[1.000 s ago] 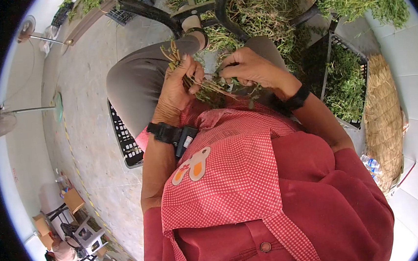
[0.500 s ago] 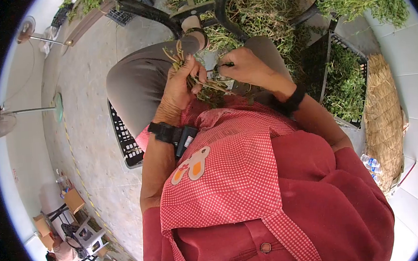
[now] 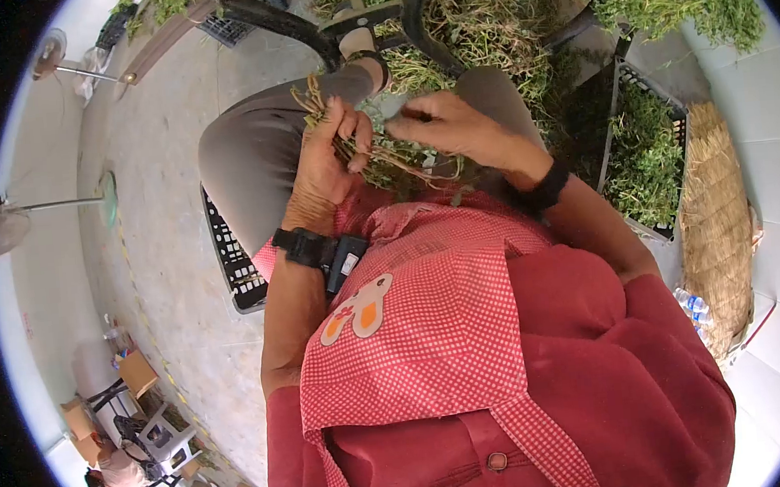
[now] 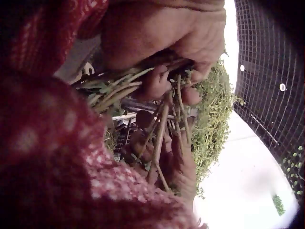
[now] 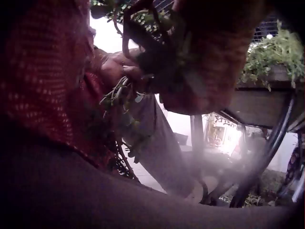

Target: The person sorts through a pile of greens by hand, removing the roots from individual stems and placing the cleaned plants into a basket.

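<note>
**Sorting herb stems over the lap, one sprig at a time**

So the left hand (image 3: 332, 152) has its fingers curled tight round a bundle of stems (image 3: 374, 158), cut ends poking up past the knuckles and the leafy ends trailing down onto the red checked apron (image 3: 432, 313). The bundle sits right over the lap, between the two knees, just short of the big heap of greens (image 3: 482, 16) ahead. The right hand (image 3: 454, 124) is just beside it, thumb and fingertips pinched on a thin sprig at the bundle's edge. The left wrist view shows the grip nicely: stems (image 4: 162, 119) fanned under the curled fingers.

My take on doing this bit well: keep the left fist snug so the bundle doesn't fan apart, pinch the sprig low near the stem and not on the leaves, and pull along the stems rather than across, otherwise the neighbours probably drag out with it.

Compared with half a second ago, the right hand has slid toward the left hand and a bit higher, and the left hand has lifted slightly. The black crate (image 3: 231, 256) by the left leg hasn't budged.
</note>
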Action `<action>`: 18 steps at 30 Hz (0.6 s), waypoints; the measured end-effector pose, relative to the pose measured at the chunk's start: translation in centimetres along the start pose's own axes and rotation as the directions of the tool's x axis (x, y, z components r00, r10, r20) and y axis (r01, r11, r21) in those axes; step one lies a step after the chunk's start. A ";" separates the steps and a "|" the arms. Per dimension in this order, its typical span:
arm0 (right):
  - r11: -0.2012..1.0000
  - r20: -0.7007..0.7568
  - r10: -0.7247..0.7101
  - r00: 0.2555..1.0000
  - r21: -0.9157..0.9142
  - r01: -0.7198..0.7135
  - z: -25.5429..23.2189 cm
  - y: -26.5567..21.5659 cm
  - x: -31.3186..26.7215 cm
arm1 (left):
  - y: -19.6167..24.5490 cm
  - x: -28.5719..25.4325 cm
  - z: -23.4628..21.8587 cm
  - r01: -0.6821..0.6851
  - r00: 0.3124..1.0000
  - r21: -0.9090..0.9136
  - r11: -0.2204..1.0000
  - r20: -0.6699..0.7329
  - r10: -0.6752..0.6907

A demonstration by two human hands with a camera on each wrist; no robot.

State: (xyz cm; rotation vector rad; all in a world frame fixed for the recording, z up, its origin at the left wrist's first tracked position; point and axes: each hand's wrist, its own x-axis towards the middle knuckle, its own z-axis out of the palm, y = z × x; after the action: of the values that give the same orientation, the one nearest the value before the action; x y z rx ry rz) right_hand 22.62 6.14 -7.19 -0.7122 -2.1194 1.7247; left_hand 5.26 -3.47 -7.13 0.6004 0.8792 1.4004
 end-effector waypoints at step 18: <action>0.924 0.082 0.187 0.979 0.325 -0.203 -4.1 0.8 -2.2 | 0.5 -0.1 -0.3 -0.046 0.997 -0.177 0.983 0.056 0.056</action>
State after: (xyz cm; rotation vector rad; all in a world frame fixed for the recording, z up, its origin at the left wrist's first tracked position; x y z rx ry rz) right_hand 26.74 8.42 -6.92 -0.8080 -1.7670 2.1579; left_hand 4.72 -3.55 -6.92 0.5311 0.6873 1.4806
